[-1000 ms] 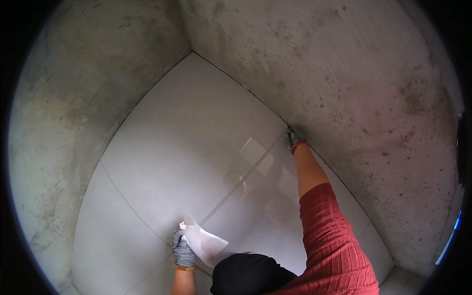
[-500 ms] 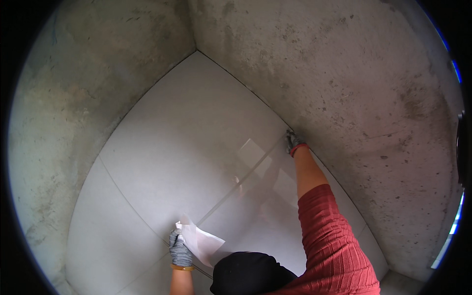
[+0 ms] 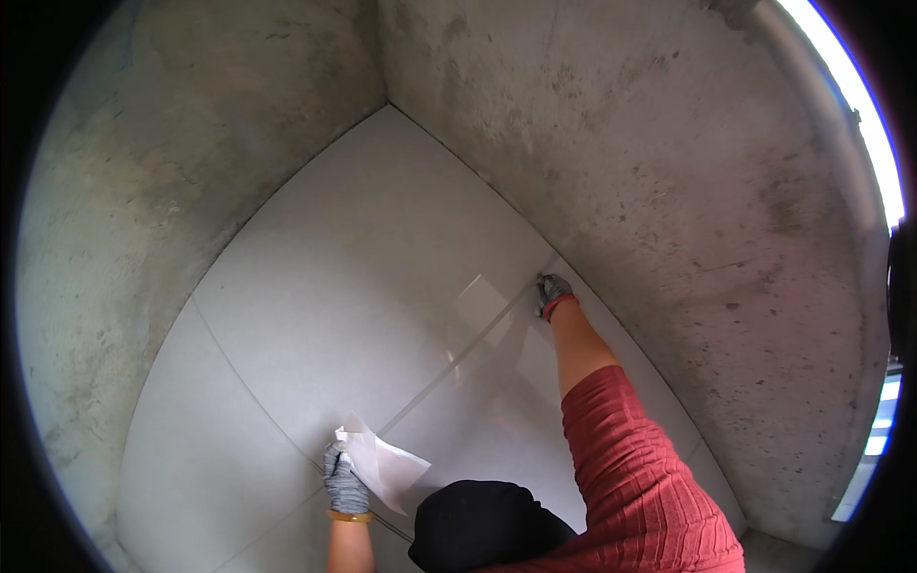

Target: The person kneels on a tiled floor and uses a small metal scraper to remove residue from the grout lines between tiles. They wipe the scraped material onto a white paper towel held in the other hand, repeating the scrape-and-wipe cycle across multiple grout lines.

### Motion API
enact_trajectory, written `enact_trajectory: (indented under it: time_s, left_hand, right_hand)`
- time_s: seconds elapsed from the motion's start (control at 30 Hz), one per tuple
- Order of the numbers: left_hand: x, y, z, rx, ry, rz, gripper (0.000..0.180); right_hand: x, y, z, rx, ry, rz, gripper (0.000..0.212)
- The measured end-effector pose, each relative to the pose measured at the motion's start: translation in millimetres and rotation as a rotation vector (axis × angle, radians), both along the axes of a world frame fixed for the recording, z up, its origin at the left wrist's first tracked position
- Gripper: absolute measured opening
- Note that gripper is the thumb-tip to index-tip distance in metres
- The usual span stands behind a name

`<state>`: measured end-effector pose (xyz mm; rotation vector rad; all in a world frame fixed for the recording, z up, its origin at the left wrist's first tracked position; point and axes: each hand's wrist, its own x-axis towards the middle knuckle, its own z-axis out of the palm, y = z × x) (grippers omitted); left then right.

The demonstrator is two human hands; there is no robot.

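Observation:
My left hand (image 3: 346,480), in a grey striped knit glove with a yellowish cuff, is closed on a crumpled thin white sheet (image 3: 387,465). The sheet looks like paper and spreads out to the right of the fingers, over the tiles. Far off to the right, my right hand (image 3: 553,295) wears a grey glove with a red cuff. Its fingers are bunched together at the joint line (image 3: 454,363) between two large pale floor tiles (image 3: 353,248), a short way from the right wall. Whatever those fingers may hold is too small to see.
Bare, stained concrete walls rise on the left (image 3: 162,162) and right (image 3: 659,162), meeting at a corner at the far end of the tiles. A black rounded shape (image 3: 487,525) covers the bottom middle. Bright light (image 3: 864,105) shows at the right rim.
My right hand has moved along the tile joint, away from the right wall and nearer to me. My left hand still holds the sheet, almost in the same place.

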<state>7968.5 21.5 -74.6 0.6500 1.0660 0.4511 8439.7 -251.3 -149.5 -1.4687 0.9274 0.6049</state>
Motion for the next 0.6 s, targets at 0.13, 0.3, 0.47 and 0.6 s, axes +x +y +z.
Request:
enact_trajectory:
  time_s: [0.13,0.3,0.47,0.6]
  left_hand:
    - [-2.9,-3.0,-6.2,0.009,-0.058,-0.028,0.014]
    - [-3.4,-6.9,-12.3,0.276,0.02,-0.06,0.015]
    - [-6.0,-0.9,-22.3,0.214,-0.016,0.004,0.025]
    - [-21.8,-4.2,-35.6,-0.132,-0.243,0.077,0.066]
  right_hand:
    - [-14.7,1.7,-9.8,0.088,-0.009,-0.08,0.007]
    - [-89.5,23.9,-9.1,0.146,0.156,0.184,0.012]
    - [-252.7,59.3,-15.8,0.813,0.927,0.412,0.024]
    - [-287.9,73.0,-19.1,1.14,1.025,0.403,0.021]
